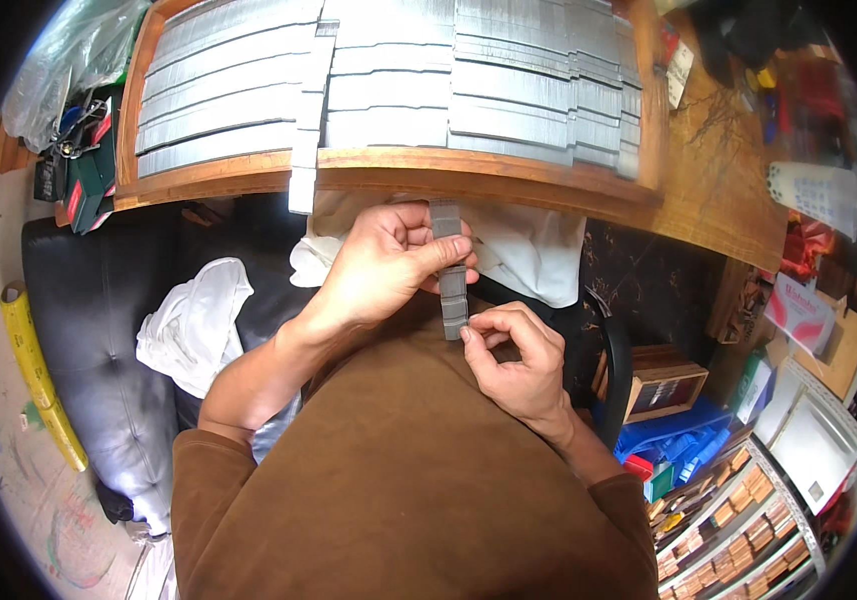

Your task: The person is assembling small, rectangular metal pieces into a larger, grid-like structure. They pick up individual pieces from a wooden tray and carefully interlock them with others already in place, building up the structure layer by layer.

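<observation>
In front of my chest, my left hand (379, 262) grips a narrow stack of overlapping grey metal pieces (455, 288), its thumb pressed across the upper part. The stack hangs nearly upright, its lower end pointing toward me. My right hand (521, 362) is closed in a pinch at that lower end, thumb and forefinger at its right edge. Just beyond both hands is a shallow wooden tray (399, 160) filled with rows of similar silver metal pieces (389, 85). One column of pieces (303, 185) sticks out over the tray's near edge.
The tray rests on a wooden table (724, 190). A black padded seat (99, 330) with a white cloth (199, 325) is at left, near a yellow roll (41, 375). At lower right are a small wooden box (664, 390), blue plastic (684, 440) and racks of small wooden-coloured pieces (739, 545).
</observation>
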